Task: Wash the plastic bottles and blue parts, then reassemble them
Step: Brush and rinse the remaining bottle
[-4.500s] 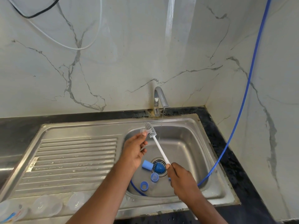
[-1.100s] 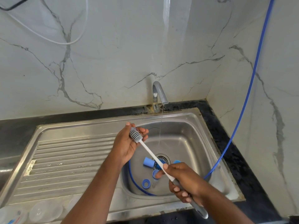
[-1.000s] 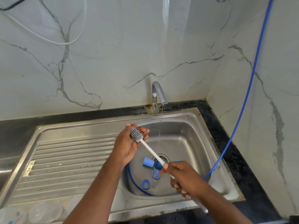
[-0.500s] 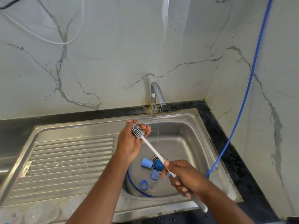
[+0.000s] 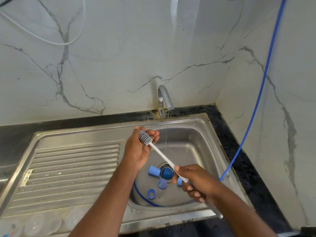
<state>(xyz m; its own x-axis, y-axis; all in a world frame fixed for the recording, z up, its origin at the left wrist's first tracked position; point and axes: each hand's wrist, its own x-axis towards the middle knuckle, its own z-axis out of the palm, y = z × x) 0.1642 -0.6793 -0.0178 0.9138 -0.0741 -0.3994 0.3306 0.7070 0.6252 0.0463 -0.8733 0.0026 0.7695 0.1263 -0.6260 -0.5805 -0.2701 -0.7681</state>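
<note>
Standing at the near left corner of the drainboard [image 5: 68, 168], the plastic bottles [image 5: 42, 223] show as clear rounded shapes. I make out three, though they are too blurred at the edge for a sure count.

Further right, the left hand [image 5: 140, 149] hangs over the left side of the basin, palm up, its grip curled loosely round the grey bristled head of the one brush [image 5: 161, 155]. The brush's long axis, its white handle, slants from far left to near right. There the right hand [image 5: 195, 183] has its grip pinched on the handle, thumb on top.

At the far side one tap [image 5: 165, 100] drops a thin stream into the sink [image 5: 201, 134], just right of the left hand and touching neither hand.

The blue parts [image 5: 162, 183] lie on the basin floor round the drain, beneath the handle and between the two hands. I count five: a short tube [image 5: 153, 170], a dome [image 5: 166, 172] on the drain, two open caps [image 5: 151, 193], and one piece [image 5: 179, 182] half hidden behind the right fingers.

The right hand is nearer them but busy with the handle. I judge the left must let go of the bristles and reach down to the near right, the tube being closest.

One blue hose [image 5: 248, 117] runs down the right wall into the basin.
</note>
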